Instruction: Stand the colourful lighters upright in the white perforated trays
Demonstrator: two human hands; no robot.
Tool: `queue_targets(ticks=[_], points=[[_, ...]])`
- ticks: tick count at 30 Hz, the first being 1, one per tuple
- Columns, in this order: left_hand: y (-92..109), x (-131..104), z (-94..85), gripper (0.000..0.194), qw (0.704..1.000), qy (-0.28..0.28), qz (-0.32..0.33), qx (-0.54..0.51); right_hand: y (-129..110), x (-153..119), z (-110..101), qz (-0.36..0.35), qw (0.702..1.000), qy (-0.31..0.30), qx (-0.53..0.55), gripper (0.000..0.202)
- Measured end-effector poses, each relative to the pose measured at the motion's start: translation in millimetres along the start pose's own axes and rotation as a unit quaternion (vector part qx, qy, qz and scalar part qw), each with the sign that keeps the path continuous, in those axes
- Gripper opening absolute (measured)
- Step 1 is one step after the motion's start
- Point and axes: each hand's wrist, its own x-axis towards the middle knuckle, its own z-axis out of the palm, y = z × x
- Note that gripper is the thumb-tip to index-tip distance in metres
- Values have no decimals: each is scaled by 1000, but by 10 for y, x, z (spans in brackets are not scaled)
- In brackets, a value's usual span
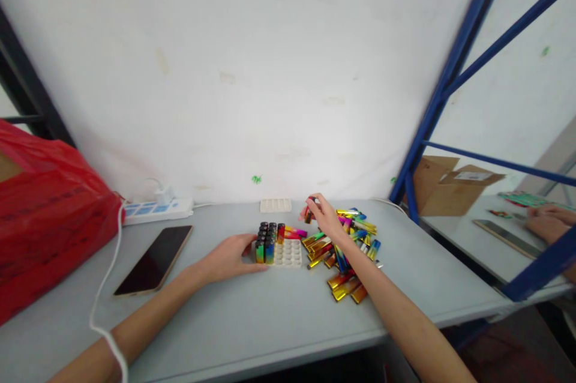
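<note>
My left hand (231, 258) curves around the left end of a white tray (290, 257), thumb along its front edge and fingers behind. Metallic multicoloured lighters (264, 251) with black tops stand upright in the tray's left part, and a reddish lighter (281, 233) stands beside them at the back. Empty round pockets show on the tray's right side. My right hand (324, 218) is raised over the back of a loose pile of shiny lighters (344, 287), pinching a lighter (308, 212) between its fingertips. That lighter is partly covered by the fingers.
Another white tray (275, 205) lies near the wall. To the left are a phone (155, 260), a power strip (159, 210), a white cable (94, 311) and a red bag (49, 209). Blue metal posts (432, 107) divide off a neighbouring table with a cardboard box (443, 191) and another person's hands (546, 221).
</note>
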Motion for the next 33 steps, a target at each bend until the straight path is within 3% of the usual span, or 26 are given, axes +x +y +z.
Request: queue_targets(ticks=[8, 12, 15, 19, 24, 27, 30, 33], points=[[4, 5, 7, 58, 1000, 5, -8, 4, -213, -72, 224, 155, 969, -26, 191, 56], [-3, 10, 12, 61, 1000, -1, -19, 16, -272, -121, 327, 227, 954, 8, 194, 61], [-17, 13, 22, 63, 1000, -4, -20, 16, -316, -162, 374, 238, 958, 29, 158, 54], [-45, 18, 43, 62, 1000, -1, -13, 5, -326, -185, 381, 204, 968, 26, 141, 52], [-11, 11, 15, 58, 1000, 5, -8, -5, -298, -182, 347, 164, 982, -12, 90, 65], [30, 1, -10, 55, 1000, 3, -5, -9, -315, -206, 307, 26, 998, -24, -57, 61], [39, -2, -10, 54, 1000, 4, -5, -4, -354, -247, 261, -112, 975, -28, -192, 45], [18, 2, 7, 56, 1000, 3, -5, -2, -398, -287, 224, -177, 947, -72, -256, 34]])
